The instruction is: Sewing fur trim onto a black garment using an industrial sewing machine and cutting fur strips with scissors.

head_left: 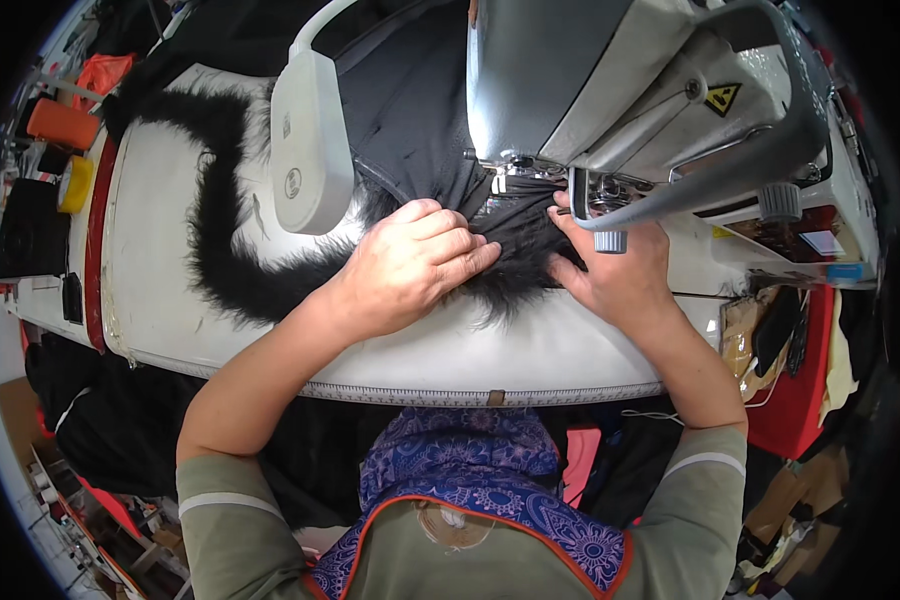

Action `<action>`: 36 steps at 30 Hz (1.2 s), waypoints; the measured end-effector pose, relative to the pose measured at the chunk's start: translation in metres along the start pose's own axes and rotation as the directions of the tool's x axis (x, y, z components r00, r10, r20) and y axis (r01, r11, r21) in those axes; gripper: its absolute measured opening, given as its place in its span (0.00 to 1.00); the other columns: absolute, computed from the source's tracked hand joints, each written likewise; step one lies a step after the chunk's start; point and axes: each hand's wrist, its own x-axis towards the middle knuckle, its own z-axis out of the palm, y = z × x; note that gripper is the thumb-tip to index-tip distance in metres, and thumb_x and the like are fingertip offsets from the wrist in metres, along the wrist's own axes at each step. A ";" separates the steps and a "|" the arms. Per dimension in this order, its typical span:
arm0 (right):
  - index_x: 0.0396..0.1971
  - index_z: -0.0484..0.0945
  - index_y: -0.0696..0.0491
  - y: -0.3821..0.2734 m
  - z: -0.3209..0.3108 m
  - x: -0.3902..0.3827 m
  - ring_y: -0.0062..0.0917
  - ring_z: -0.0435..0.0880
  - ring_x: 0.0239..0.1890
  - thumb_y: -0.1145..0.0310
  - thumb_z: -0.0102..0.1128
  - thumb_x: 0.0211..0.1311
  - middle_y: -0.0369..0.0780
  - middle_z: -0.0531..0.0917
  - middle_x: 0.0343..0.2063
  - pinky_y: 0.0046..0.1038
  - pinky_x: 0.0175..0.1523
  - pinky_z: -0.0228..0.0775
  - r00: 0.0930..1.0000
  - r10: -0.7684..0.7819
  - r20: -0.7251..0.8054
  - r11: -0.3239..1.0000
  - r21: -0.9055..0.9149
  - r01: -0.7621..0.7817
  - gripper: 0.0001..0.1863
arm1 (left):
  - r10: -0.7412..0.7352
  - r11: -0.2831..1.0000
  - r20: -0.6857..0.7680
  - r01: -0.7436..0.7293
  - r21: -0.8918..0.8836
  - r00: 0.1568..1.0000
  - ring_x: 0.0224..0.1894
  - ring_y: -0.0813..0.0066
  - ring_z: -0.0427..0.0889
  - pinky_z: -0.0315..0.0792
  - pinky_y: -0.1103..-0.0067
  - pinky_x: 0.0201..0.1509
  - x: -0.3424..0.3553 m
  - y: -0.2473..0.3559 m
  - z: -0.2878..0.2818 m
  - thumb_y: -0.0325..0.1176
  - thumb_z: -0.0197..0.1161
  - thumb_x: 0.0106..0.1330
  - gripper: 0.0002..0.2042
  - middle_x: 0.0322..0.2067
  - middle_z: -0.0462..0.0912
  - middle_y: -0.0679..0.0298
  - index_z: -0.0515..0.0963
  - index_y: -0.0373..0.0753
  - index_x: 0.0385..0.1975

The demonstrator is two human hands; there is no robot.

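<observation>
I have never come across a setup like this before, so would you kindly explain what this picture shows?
Gladly. There is no robot here: these are a person's own bare hands, seen from above by a wide fisheye camera worn on their head, which makes straight edges look bent.

The large grey machine at the top is a sewing machine. On the white table lie black fabric and a long black fluffy trim, which bends across the left side. A ruler strip runs along the near edge.

The left hand grips the bunched black fabric; the right hand touches the material beside the machine's head, though its fingertips are partly hidden.
</observation>
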 end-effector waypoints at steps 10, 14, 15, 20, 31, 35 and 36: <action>0.26 0.79 0.59 -0.002 0.002 0.000 0.36 0.83 0.38 0.66 0.70 0.44 0.41 0.82 0.33 0.32 0.43 0.76 0.903 -0.242 -0.355 0.941 0.142 0.308 0.14 | 0.036 0.999 -0.021 -0.036 -0.018 0.999 0.47 0.69 0.76 0.69 0.73 0.56 0.006 -0.001 0.003 0.29 0.59 0.49 0.14 0.33 0.78 0.63 0.80 0.35 0.37; 0.31 0.78 0.60 -0.009 0.008 0.005 0.37 0.82 0.42 0.72 0.68 0.45 0.43 0.81 0.37 0.35 0.48 0.74 0.929 -0.235 -0.286 0.893 0.315 0.322 0.13 | 0.035 0.999 -0.021 -0.035 -0.023 0.999 0.49 0.67 0.76 0.68 0.72 0.58 0.006 -0.001 0.005 0.29 0.59 0.50 0.13 0.35 0.78 0.63 0.80 0.34 0.37; 0.33 0.77 0.61 -0.010 0.010 0.005 0.38 0.81 0.44 0.72 0.68 0.46 0.44 0.80 0.40 0.35 0.50 0.73 0.960 -0.202 -0.195 0.905 0.337 0.259 0.14 | 0.036 0.998 -0.021 -0.037 -0.045 0.999 0.50 0.67 0.76 0.68 0.72 0.59 0.005 -0.002 0.007 0.29 0.59 0.50 0.13 0.35 0.78 0.62 0.80 0.34 0.36; 0.37 0.77 0.58 -0.011 0.010 0.002 0.35 0.78 0.48 0.71 0.69 0.43 0.41 0.78 0.44 0.34 0.53 0.70 0.997 -0.077 -0.018 0.913 0.400 0.078 0.18 | 0.053 0.995 -0.012 -0.054 -0.082 0.999 0.50 0.66 0.76 0.68 0.71 0.58 0.003 -0.004 0.007 0.29 0.58 0.50 0.12 0.35 0.77 0.62 0.79 0.34 0.35; 0.41 0.78 0.52 -0.011 0.008 0.006 0.34 0.77 0.48 0.67 0.71 0.39 0.38 0.78 0.41 0.35 0.51 0.70 0.999 -0.024 0.034 0.922 0.388 0.009 0.23 | 0.035 0.998 -0.046 -0.037 -0.049 0.998 0.45 0.65 0.78 0.72 0.67 0.53 -0.002 0.000 0.006 0.28 0.61 0.45 0.14 0.36 0.77 0.63 0.81 0.37 0.35; 0.39 0.79 0.53 -0.008 0.011 0.003 0.34 0.78 0.48 0.67 0.72 0.38 0.39 0.79 0.40 0.34 0.52 0.70 0.999 -0.054 -0.007 0.904 0.425 0.051 0.22 | 0.055 0.997 -0.028 -0.056 -0.048 0.998 0.46 0.66 0.78 0.72 0.68 0.52 0.005 -0.001 0.004 0.28 0.61 0.46 0.14 0.39 0.78 0.63 0.81 0.37 0.35; 0.39 0.79 0.53 -0.009 0.007 0.003 0.34 0.78 0.48 0.67 0.72 0.38 0.39 0.79 0.40 0.34 0.52 0.70 0.999 -0.053 -0.006 0.904 0.425 0.050 0.22 | 0.052 0.997 -0.011 -0.053 -0.049 0.999 0.47 0.67 0.77 0.71 0.70 0.54 0.004 -0.003 0.004 0.28 0.60 0.47 0.13 0.40 0.78 0.63 0.80 0.37 0.35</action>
